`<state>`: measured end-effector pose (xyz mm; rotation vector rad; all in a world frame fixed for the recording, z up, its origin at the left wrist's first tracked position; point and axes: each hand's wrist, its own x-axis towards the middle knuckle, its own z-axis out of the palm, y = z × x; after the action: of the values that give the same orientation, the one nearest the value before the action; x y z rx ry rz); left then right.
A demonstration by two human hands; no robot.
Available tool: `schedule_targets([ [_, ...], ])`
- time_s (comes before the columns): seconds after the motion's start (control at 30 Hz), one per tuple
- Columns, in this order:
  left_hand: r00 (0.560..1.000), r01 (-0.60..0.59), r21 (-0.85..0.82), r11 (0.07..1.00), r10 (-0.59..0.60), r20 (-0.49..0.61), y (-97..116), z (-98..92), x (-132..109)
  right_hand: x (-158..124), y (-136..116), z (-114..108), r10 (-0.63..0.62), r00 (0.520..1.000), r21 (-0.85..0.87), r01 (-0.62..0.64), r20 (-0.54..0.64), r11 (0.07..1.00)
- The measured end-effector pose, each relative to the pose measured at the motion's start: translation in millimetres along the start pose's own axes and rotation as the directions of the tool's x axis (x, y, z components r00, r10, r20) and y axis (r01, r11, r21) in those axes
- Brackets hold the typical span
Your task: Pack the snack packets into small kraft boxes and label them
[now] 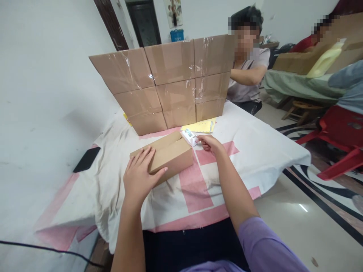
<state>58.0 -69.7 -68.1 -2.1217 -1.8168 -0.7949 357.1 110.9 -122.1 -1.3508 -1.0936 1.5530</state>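
A closed brown cardboard box (170, 156) lies on the cloth-covered table before me, a seam running along its top. My left hand (141, 168) rests on the box's left end, fingers spread over the top and thumb by the near edge. Against the far right corner of the box stands a small white tape dispenser (189, 137) with a clear, bluish roll. My right hand (208, 142) is at the dispenser's right end, fingers curled and thumb and forefinger pinched at the tape's end. The tape strip itself is too fine to make out.
Upright behind the box stands a wall of taped cardboard boxes (176, 85). Yellow paper (201, 126) lies at its foot. A black phone (86, 159) is at the left. Across the table sits a person (248, 79); a red chair (340, 132) stands at right.
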Motion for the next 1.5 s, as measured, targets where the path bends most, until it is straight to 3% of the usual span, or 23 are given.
schedule_targets([
  [0.2,1.0,-0.003,0.008,1.0,0.003,-0.003,0.3,1.0,0.8,9.2,6.4,7.1,-0.072,0.996,-0.065,0.069,-0.048,0.996],
  [0.4,1.0,0.013,0.006,1.0,-0.013,0.027,0.5,0.4,2.8,16.0,10.9,8.3,-0.063,0.996,-0.14,0.054,-0.059,0.989],
  [0.63,0.999,-0.007,0.0,1.0,0.007,0.033,-3.2,0.9,7.1,0.9,9.6,17.0,-0.08,0.991,-0.248,0.051,-0.108,0.968],
  [0.8,0.997,-0.081,0.032,0.996,0.081,0.006,-7.6,4.8,8.7,-32.4,8.4,18.0,-0.214,0.969,-0.197,0.188,-0.122,0.962],
  [0.97,0.983,-0.181,0.051,0.982,0.178,0.05,-15.2,4.8,12.9,-87.5,-2.1,21.1,-0.377,0.923,-0.087,0.371,-0.08,0.925],
  [1.13,0.979,-0.175,0.009,0.984,0.173,0.108,-9.4,-14.1,19.6,-146.1,-24.7,42.6,-0.528,0.844,0.013,0.529,0.099,0.848],
  [1.33,0.971,-0.222,-0.313,0.923,0.179,-0.161,36.0,-47.4,18.1,-189.3,-29.9,67.5,-0.626,0.731,-0.097,0.668,0.27,0.738],
  [1.5,0.945,-0.292,-0.477,0.829,0.173,-0.277,64.7,-51.6,7.2,-209.3,-23.1,86.5,-0.649,0.666,-0.196,0.738,0.368,0.646],
])
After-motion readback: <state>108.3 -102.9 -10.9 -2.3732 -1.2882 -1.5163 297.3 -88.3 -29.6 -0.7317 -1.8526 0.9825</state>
